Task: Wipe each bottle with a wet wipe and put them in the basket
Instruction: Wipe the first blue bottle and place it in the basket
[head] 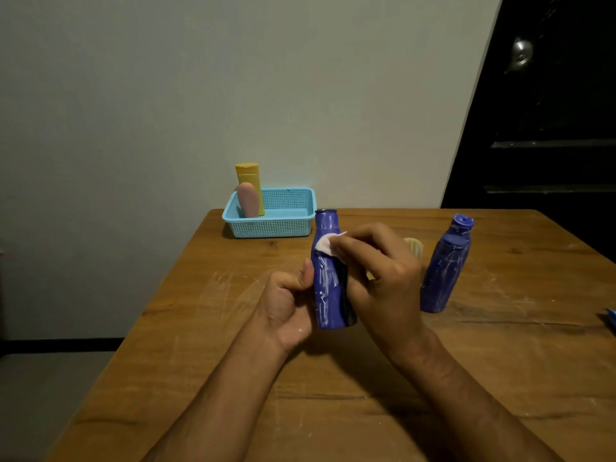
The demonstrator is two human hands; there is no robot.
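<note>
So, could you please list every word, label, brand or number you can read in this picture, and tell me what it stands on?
There is no text that can be read.
Blue bottle held in the left hand: white streaks only, no legible print.
Second blue bottle on the table: white marks, too blurred to read.
Yellow bottle and pink bottle in the basket: no label visible.
</note>
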